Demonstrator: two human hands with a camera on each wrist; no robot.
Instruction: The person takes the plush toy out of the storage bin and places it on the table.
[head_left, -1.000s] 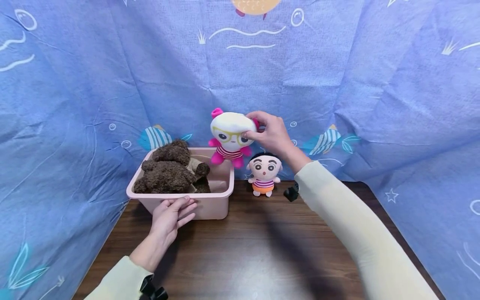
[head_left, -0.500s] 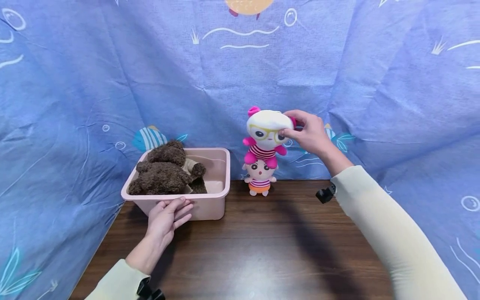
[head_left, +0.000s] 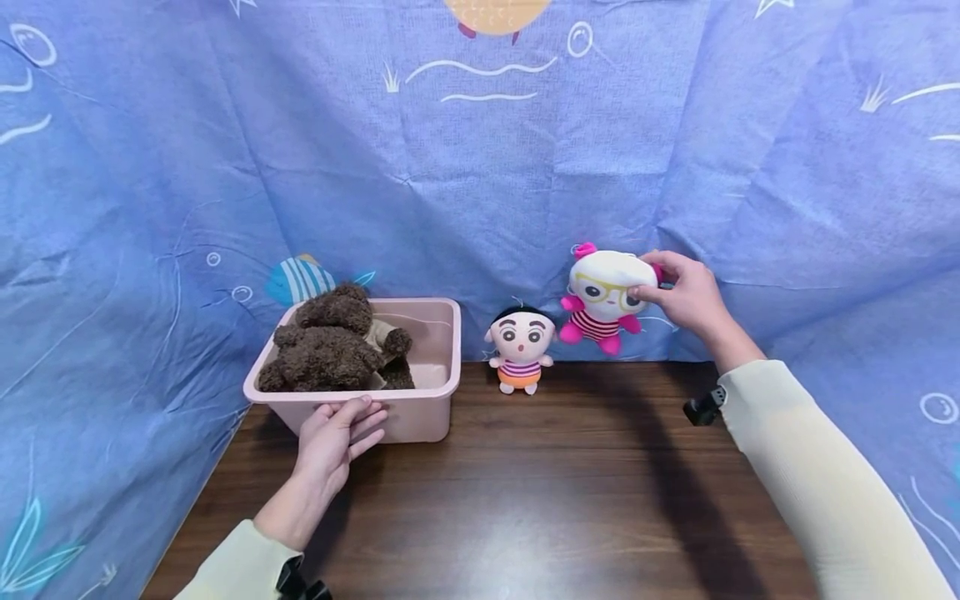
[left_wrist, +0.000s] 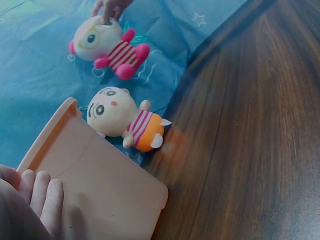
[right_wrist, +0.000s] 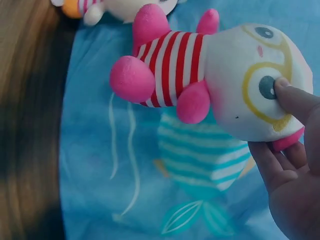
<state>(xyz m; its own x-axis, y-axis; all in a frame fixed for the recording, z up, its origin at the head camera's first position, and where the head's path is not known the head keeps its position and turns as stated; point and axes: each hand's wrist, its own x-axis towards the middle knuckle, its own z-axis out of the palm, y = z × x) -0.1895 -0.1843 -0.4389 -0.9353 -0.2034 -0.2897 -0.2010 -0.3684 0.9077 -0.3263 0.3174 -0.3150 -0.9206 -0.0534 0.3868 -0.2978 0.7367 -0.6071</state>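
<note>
Now right hand (head_left: pixel 688 292) pinches bespectacled plush (head_left: pixel 604 302), left hand (head_left: pixel 330 438) straight-fingered against the tub (head_left: pixel 422 414)

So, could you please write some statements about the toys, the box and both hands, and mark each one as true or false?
1. The right hand grips the pink-and-white plush by its head. True.
2. The left hand touches the pink box from outside. True.
3. The pink-and-white plush is inside the pink box. False: it is held outside.
4. In the head view, the black-haired doll appears between the pink box and the pink-and-white plush. True.
5. The pink box is empty. False: a fuzzy brown plush lies in it.
</note>
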